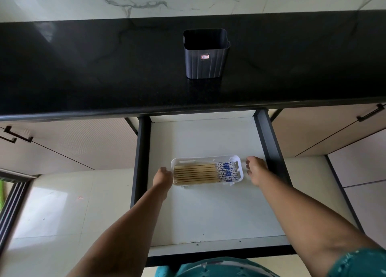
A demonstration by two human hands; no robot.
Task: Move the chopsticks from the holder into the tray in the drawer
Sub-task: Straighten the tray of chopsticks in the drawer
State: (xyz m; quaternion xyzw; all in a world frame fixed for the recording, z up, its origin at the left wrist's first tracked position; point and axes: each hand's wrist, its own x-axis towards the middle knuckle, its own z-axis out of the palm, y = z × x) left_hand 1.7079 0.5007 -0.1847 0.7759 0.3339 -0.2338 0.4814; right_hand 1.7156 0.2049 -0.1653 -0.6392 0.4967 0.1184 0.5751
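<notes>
A white tray (239,163) lies in the open drawer (208,210). Several chopsticks (200,172), wooden with blue-and-white patterned ends, lie side by side in it, patterned ends to the right. The dark ribbed holder (205,64) stands upright on the black counter, and no chopsticks show in it. My left hand (163,176) is at the tray's left end, touching it, fingers curled. Just off the tray's right end is my right hand (255,168), fingers apart and holding nothing.
The black counter (104,67) overhangs the drawer's back. Dark drawer rails (269,143) run along both sides. Closed cabinet fronts with black handles (370,113) flank the drawer. Pale floor tiles lie below left.
</notes>
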